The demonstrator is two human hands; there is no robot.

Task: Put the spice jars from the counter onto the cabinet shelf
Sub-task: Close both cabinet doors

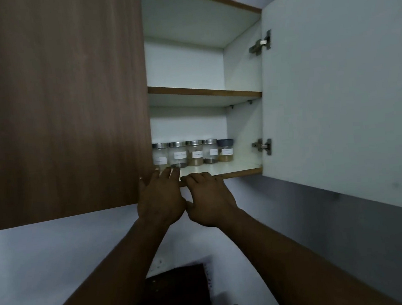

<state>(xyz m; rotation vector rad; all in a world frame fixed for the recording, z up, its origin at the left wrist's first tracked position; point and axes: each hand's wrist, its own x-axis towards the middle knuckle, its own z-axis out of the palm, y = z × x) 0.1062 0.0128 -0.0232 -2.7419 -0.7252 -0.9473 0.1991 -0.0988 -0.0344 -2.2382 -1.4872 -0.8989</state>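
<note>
Spice jars, five clear glass ones with white labels, stand in a row at the lower cabinet shelf's (233,167) back left: four silver-lidded (178,154), one dark-lidded (225,150). Both hands are empty, the left hand (160,199) spread flat with fingertips on the shelf's front edge, the right hand (210,200) curled over that edge.

Can't read any of the white labels on the spice jars (193,153), way too small and blurry, the leftmost jar (158,156) is half hidden behind the closed wooden door (59,104), the open door (342,86) runs off the right edge, and both forearms get cut off at the bottom.
</note>
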